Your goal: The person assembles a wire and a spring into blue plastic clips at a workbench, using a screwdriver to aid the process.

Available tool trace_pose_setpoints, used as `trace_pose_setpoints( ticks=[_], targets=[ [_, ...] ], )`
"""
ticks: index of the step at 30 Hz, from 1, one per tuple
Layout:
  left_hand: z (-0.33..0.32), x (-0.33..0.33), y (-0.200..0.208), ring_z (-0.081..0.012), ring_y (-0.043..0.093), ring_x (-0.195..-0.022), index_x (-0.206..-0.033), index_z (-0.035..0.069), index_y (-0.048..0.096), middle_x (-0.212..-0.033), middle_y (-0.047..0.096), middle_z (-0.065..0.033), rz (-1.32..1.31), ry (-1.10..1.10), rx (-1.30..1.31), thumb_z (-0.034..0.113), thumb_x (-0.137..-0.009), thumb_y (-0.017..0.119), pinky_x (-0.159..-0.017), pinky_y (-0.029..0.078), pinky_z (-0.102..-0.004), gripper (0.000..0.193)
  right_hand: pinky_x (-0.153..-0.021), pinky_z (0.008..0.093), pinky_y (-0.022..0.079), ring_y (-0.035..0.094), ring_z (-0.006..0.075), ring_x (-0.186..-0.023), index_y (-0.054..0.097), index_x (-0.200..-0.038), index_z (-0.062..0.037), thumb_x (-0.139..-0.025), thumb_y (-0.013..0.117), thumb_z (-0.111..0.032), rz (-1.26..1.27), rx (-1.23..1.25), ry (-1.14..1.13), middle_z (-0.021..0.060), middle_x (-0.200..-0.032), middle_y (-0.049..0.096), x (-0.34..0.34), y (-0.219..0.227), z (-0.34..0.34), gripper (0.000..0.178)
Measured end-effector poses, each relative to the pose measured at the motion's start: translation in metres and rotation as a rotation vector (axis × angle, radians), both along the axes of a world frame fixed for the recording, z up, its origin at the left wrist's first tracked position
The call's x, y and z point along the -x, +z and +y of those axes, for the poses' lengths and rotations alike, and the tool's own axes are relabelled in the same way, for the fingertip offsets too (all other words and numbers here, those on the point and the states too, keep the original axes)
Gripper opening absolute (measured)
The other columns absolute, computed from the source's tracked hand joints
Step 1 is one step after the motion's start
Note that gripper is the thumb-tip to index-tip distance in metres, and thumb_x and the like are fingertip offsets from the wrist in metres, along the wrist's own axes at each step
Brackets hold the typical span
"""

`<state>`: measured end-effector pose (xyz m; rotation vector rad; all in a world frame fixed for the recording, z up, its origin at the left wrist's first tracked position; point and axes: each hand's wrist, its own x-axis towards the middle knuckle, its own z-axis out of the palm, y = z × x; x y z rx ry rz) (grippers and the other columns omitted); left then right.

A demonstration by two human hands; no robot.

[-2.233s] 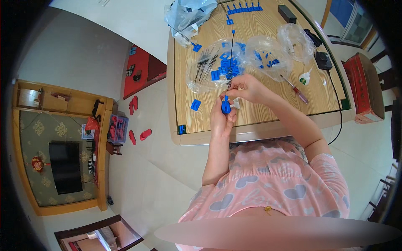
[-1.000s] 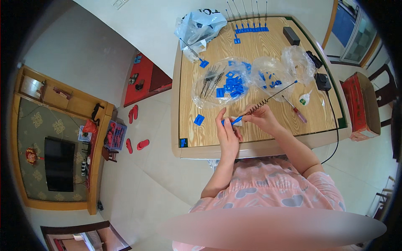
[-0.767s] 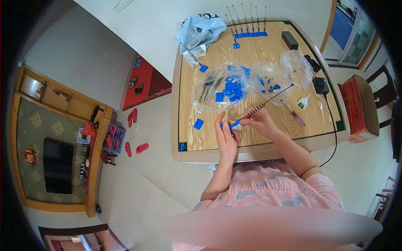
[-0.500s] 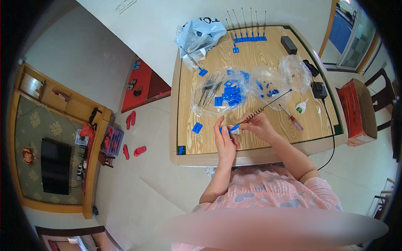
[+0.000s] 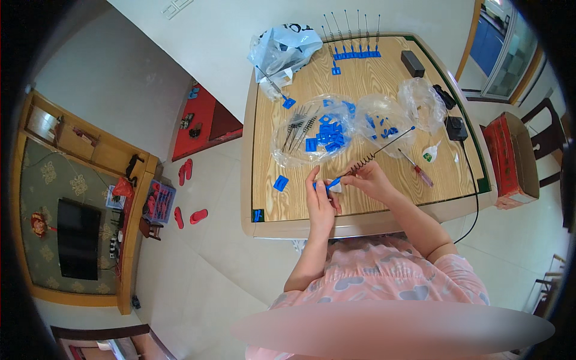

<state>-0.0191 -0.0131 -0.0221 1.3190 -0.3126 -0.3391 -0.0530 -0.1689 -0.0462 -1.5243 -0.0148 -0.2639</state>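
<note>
Near the table's front edge, my left hand [image 5: 322, 207] is closed round a blue plastic base [image 5: 334, 182]. A dark wire rod with a coiled spring [image 5: 366, 161] and a small blue tip rises from it, slanting up to the right. My right hand [image 5: 371, 182] pinches the rod's lower end, just above the blue part. A small white piece [image 5: 336, 188] shows between the hands; what it is, I cannot tell. Left of them, a loose blue square part [image 5: 281, 183] lies flat on the wooden table [image 5: 288, 207].
Clear bags hold blue parts [image 5: 329, 135], spring rods [image 5: 295, 129] and small blue pieces [image 5: 390, 131]. Several rods on blue bases [image 5: 357, 55] stand at the back. To the right lie a screwdriver [image 5: 420, 171], a small white bottle [image 5: 430, 153], a black box [image 5: 413, 63] and a corded adapter [image 5: 456, 128].
Both hands keep their hold on the base and rod, with almost no movement. The whole view has shifted very slightly.
</note>
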Motion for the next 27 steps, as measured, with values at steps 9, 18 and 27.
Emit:
trace_pose_setpoints(
  ticks=[9,18,27],
  targets=[
    [0.007,-0.005,0.004,-0.0067,0.042,-0.043,-0.132,0.009,0.031,-0.089,0.045,-0.0039,-0.001,-0.004,-0.033,0.024,-0.098,0.030,-0.033,0.035,-0.0200,0.037,-0.064,0.0216,0.044,0.053,0.0072,-0.072,0.057,-0.098,-0.0026,-0.090,0.052,-0.009,-0.007,-0.245,-0.094,0.0013,-0.082,0.057,0.008,0.038,-0.002,0.011],
    [0.005,-0.002,0.000,-0.0058,0.038,-0.042,-0.131,0.009,0.033,-0.086,0.044,-0.0026,-0.032,0.055,-0.070,0.021,-0.098,0.030,-0.032,0.034,-0.0203,0.035,-0.063,0.0216,0.043,0.052,0.0072,-0.069,0.057,-0.094,-0.0023,-0.093,0.048,-0.015,-0.039,-0.128,-0.100,0.0010,-0.076,0.056,0.006,0.029,0.006,0.016],
    [0.004,-0.006,-0.004,-0.0055,0.039,-0.042,-0.130,0.009,0.033,-0.083,0.044,-0.0022,-0.024,0.079,-0.055,0.021,-0.098,0.031,-0.032,0.034,-0.0206,0.034,-0.063,0.0215,0.043,0.052,0.0073,-0.068,0.058,-0.094,-0.0021,-0.092,0.050,-0.015,-0.035,-0.175,-0.131,0.0014,-0.077,0.057,0.005,0.027,0.009,0.015]
  ],
)
